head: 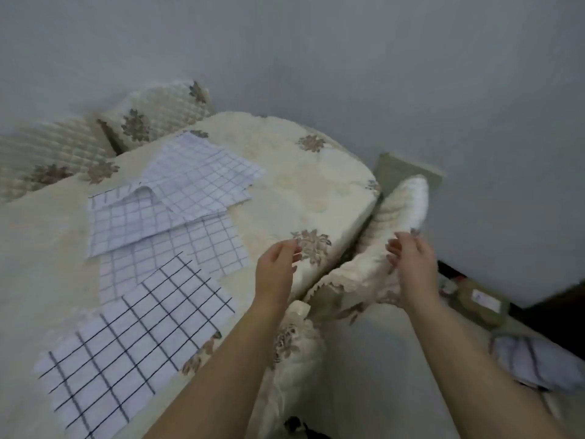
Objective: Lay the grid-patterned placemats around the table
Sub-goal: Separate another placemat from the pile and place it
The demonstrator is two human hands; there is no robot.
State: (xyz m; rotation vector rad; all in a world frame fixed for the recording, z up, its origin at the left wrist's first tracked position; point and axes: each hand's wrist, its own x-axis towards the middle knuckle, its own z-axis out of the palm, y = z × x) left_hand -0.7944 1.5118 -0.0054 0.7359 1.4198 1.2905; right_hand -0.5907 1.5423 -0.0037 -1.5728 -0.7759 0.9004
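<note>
Cream tablecloth (316, 191) under grid placemats (133, 337), left hand (278, 267) grip loose, empty, right hand (410, 261) likewise

No readable text.
The pale label (486, 300) on the olive box (464, 296) on the floor is too blurred to make out.
</note>
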